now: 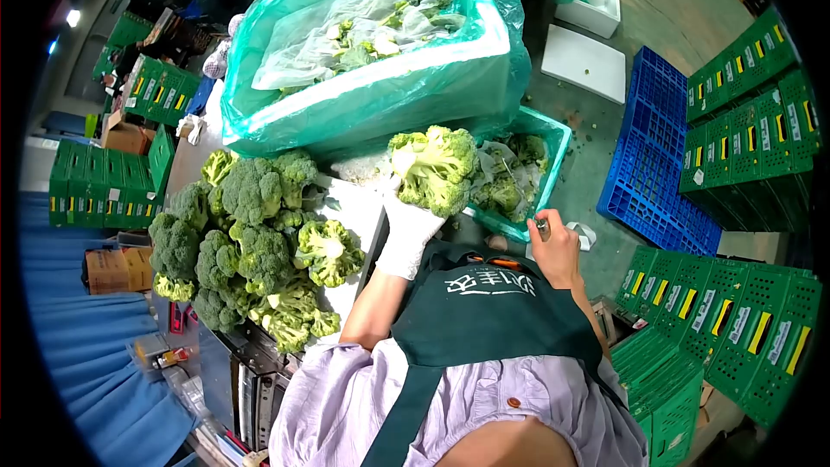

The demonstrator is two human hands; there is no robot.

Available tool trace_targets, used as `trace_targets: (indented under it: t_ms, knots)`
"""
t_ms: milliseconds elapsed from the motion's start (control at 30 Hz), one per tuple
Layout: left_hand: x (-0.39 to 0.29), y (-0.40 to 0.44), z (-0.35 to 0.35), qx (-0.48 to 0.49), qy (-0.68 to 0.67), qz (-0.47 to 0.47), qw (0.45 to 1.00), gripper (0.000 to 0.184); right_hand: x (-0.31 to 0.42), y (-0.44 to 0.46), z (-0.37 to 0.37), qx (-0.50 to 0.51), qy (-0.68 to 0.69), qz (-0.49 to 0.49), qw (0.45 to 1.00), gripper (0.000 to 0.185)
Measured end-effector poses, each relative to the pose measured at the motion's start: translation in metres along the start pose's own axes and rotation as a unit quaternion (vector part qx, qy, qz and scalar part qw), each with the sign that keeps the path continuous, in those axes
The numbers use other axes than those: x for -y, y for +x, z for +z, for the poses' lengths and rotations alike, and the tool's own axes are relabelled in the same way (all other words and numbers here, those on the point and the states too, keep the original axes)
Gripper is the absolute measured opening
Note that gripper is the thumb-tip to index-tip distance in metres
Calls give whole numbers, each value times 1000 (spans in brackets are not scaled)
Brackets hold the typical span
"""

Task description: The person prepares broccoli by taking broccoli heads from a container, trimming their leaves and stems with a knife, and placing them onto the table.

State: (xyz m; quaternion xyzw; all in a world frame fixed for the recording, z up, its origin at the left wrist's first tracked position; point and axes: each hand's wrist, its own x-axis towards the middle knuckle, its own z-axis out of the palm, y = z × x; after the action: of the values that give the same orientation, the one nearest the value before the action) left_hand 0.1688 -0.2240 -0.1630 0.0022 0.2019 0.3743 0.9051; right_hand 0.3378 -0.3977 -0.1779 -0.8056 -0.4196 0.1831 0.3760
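Note:
My left hand [407,227], in a white glove, is closed under a head of broccoli [432,169] and holds it up with its pale cut stems and florets facing me. Off to the right, my bare right hand [556,251] is closed around a small tool [542,226]. Only its short dark and shiny end shows, so its kind cannot be made out. Left of my gloved hand lies a pile of broccoli heads [252,190] on a white surface [356,207]. The two hands are apart.
Ahead stands a big foam box [372,99] lined with green plastic, with broccoli scraps inside. Behind my right hand is a teal crate [553,175] of trimmings. A blue pallet [644,143] and stacked green crates [748,130] line the right. A blue curtain [95,329] hangs left.

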Motion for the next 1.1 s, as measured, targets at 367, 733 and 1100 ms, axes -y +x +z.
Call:
trace_targets:
  t_ms: [367, 733, 1100]
  knots:
    - [1, -2, -18, -129, 136, 98, 977, 48, 8, 18, -8, 29, -108, -120, 986, 20]
    - [-17, -19, -8, -60, 251, 264, 929, 56, -83, 39, 24, 166, -217, 49, 961, 27]
    - [-89, -110, 2, -161, 578, 501, 623, 64, -58, 58, 59, 239, -138, -27, 961, 26]
